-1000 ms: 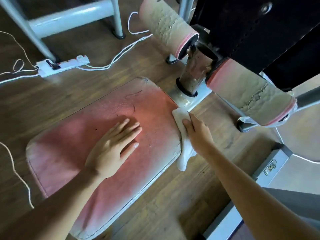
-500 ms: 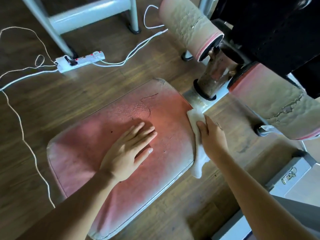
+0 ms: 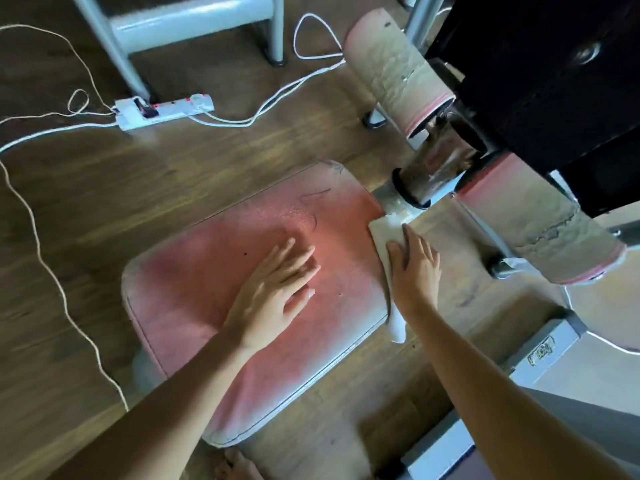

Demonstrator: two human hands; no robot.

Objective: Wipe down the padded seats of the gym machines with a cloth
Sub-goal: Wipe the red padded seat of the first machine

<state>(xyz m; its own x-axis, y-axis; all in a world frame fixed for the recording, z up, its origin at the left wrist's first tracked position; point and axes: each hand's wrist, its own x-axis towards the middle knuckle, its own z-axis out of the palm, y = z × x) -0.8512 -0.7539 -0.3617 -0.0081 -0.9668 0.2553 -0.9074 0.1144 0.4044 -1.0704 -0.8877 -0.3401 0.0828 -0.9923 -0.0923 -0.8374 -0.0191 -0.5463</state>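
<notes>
A worn red padded seat (image 3: 207,271) lies low over the wooden floor, its long axis running from lower left to upper right. My left hand (image 3: 273,292) rests flat on the middle of the pad with fingers straight and spread. A white cloth (image 3: 381,233) drapes over the seat's right edge, its tail hanging down past the rim. My right hand (image 3: 414,268) presses the cloth against that edge with straight fingers.
Two cracked foam roller pads (image 3: 394,67) (image 3: 540,233) stick out from the machine's post (image 3: 426,174) just beyond the seat. A white power strip (image 3: 162,110) with cables and a thin cord (image 3: 52,265) lie on the floor to the left. Grey frame legs (image 3: 187,19) stand behind.
The view has shifted, so the seat sits further right in frame. My right hand with the cloth has slid slightly along the seat's right edge. My left hand stays flat on the pad.
</notes>
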